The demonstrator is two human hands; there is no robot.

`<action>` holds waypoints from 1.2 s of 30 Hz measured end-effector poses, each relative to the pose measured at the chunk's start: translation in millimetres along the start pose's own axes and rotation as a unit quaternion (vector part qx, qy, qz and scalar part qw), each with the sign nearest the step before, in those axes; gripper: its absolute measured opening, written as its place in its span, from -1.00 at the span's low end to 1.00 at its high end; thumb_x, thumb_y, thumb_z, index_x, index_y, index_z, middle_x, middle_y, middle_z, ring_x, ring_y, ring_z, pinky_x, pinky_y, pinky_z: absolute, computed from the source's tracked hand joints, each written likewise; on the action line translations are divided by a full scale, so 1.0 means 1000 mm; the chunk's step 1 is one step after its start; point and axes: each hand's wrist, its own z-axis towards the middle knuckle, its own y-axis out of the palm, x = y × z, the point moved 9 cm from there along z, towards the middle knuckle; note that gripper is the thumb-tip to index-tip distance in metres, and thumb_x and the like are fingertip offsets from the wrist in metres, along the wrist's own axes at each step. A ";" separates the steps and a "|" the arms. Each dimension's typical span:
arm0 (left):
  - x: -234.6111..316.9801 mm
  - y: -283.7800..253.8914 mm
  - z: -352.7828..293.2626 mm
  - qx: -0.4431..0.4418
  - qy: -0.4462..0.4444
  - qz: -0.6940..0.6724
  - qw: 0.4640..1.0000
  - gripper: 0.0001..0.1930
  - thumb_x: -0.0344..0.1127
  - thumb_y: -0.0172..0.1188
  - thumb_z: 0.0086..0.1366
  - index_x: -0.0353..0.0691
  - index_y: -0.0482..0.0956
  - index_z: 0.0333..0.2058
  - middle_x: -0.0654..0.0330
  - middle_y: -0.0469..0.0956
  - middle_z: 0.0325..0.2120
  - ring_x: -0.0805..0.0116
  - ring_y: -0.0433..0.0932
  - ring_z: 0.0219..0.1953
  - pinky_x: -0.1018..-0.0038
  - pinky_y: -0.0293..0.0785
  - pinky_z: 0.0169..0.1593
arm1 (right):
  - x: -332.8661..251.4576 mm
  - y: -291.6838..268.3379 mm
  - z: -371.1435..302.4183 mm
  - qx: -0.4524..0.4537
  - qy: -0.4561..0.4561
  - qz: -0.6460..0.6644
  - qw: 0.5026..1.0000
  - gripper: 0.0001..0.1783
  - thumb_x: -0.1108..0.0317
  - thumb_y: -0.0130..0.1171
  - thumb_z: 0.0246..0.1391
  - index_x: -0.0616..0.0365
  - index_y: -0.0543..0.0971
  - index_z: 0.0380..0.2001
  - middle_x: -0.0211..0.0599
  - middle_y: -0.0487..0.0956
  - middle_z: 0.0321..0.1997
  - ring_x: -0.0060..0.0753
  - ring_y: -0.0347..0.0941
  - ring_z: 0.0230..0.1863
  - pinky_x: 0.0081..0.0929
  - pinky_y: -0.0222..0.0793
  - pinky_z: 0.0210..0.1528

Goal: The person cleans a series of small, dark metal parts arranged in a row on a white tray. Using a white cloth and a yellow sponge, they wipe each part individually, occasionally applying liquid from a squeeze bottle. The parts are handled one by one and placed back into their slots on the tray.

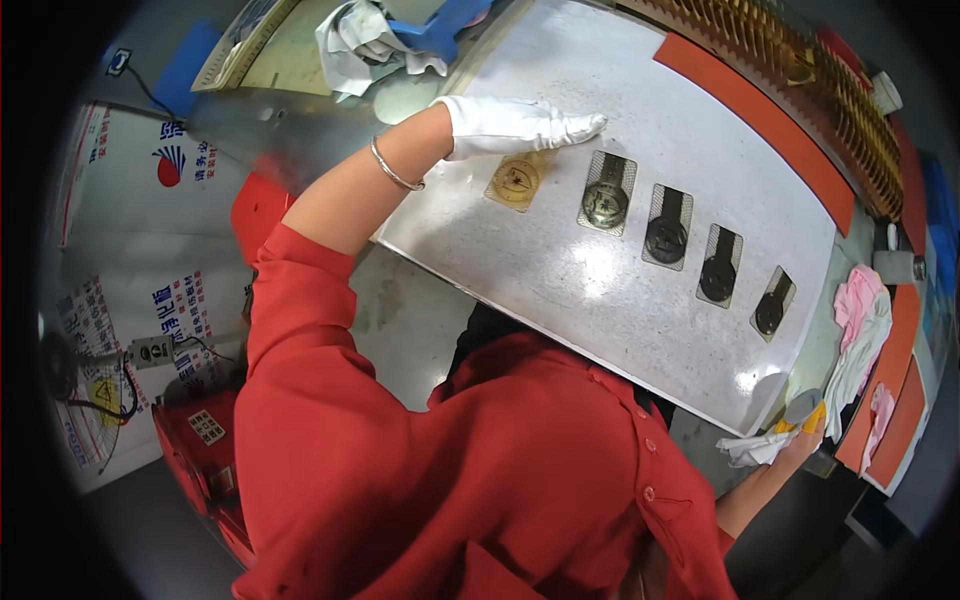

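Note:
My left hand (525,127), in a white glove, stretches flat with fingers together over the left part of a pale tabletop (480,235). Just below it lies a gold rectangular plate (516,182) with a round emblem, apart from or barely under the glove. A slanting row of dark plates runs right from there: one with a shiny disc (606,195), then a darker plate (666,230), another (719,266) and a last one (773,304). My right hand (812,428) is at the table's lower right corner, beside a white and yellow cloth (755,449); its fingers are hidden.
A gold toothed rack (790,70) and an orange strip (750,125) line the far right edge. Pink and white cloths (862,315) lie at the right, near a grey container (898,266). Back left are a white cloth (360,45) and a blue object (440,32).

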 end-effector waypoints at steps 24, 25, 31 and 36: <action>0.052 0.046 0.040 -0.037 0.066 0.029 0.997 -0.44 0.06 -0.23 0.31 -0.10 0.14 0.19 0.17 0.09 0.21 0.31 0.04 0.25 0.41 -0.05 0.27 | -0.005 0.012 -0.001 -0.024 -0.013 0.047 0.999 -0.75 0.30 0.01 0.14 0.23 0.41 -0.19 -0.37 0.50 -0.37 -0.58 0.43 -0.43 -0.64 0.35 -0.43; 0.053 0.047 0.042 -0.039 0.067 0.028 0.997 -0.44 0.05 -0.22 0.31 -0.09 0.14 0.19 0.17 0.08 0.22 0.31 0.03 0.25 0.41 -0.05 0.27 | -0.004 0.012 -0.001 -0.025 -0.012 0.046 0.999 -0.75 0.29 0.02 0.13 0.23 0.41 -0.19 -0.37 0.50 -0.37 -0.58 0.43 -0.43 -0.64 0.35 -0.43; 0.063 0.055 0.048 -0.054 0.064 0.011 0.996 -0.46 0.03 -0.18 0.30 -0.07 0.14 0.19 0.17 0.03 0.23 0.30 -0.02 0.27 0.38 -0.07 0.28 | -0.007 0.016 -0.004 -0.019 -0.017 0.066 0.997 -0.75 0.32 0.00 0.14 0.26 0.40 -0.18 -0.35 0.49 -0.36 -0.57 0.43 -0.40 -0.64 0.37 -0.38; 0.072 0.066 0.057 -0.059 0.058 0.013 0.997 -0.35 0.18 -0.21 0.23 -0.06 0.12 0.20 0.13 0.01 0.24 0.23 -0.06 0.29 0.34 -0.08 0.28 | -0.012 0.020 -0.006 -0.012 -0.011 0.032 0.999 -0.78 0.32 -0.02 0.15 0.25 0.42 -0.22 -0.40 0.48 -0.40 -0.61 0.39 -0.45 -0.69 0.30 -0.46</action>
